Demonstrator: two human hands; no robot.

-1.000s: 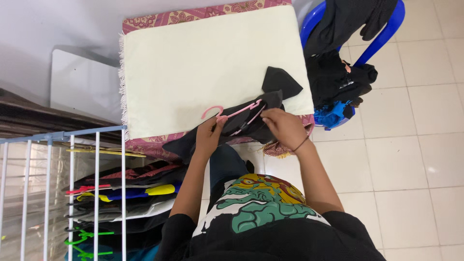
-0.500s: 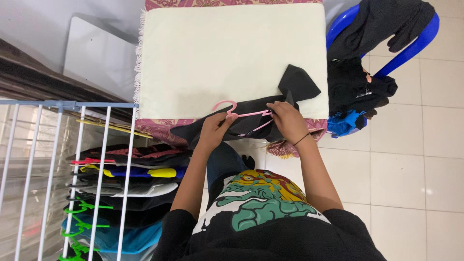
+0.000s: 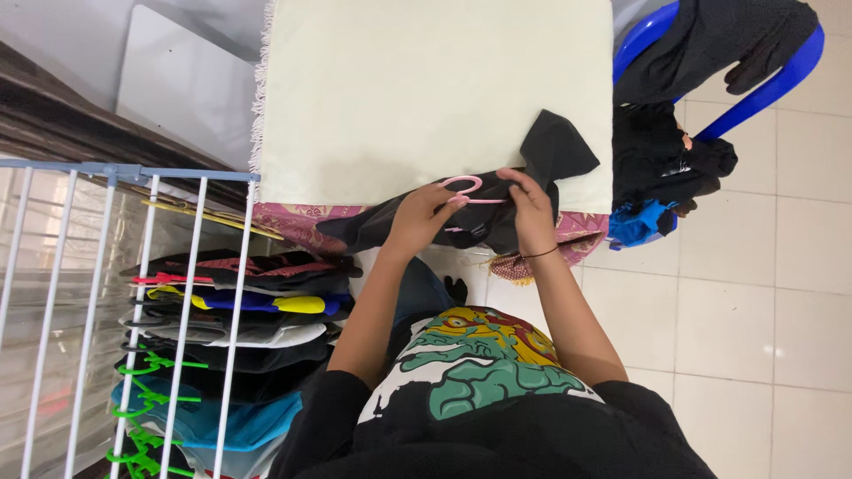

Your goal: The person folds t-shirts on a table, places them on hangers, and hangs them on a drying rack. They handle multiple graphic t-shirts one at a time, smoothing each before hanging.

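Nearest hung clothes on green hangers (image 3: 146,404) along a white drying rack (image 3: 182,266). Beyond, the left hand (image 3: 419,215) and right hand (image 3: 531,206) both gripped a black garment (image 3: 497,213) threaded with a pink hanger (image 3: 466,188), at the near edge of a cream cloth (image 3: 426,89) covering the table. A blue chair (image 3: 781,75) heaped with dark clothes stood farther right on pale floor tiles (image 3: 745,302).

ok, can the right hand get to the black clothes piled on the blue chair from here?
Probably yes. The right hand is busy on the pink hanger, but the black clothes on the blue chair sit just to its right, nothing between.
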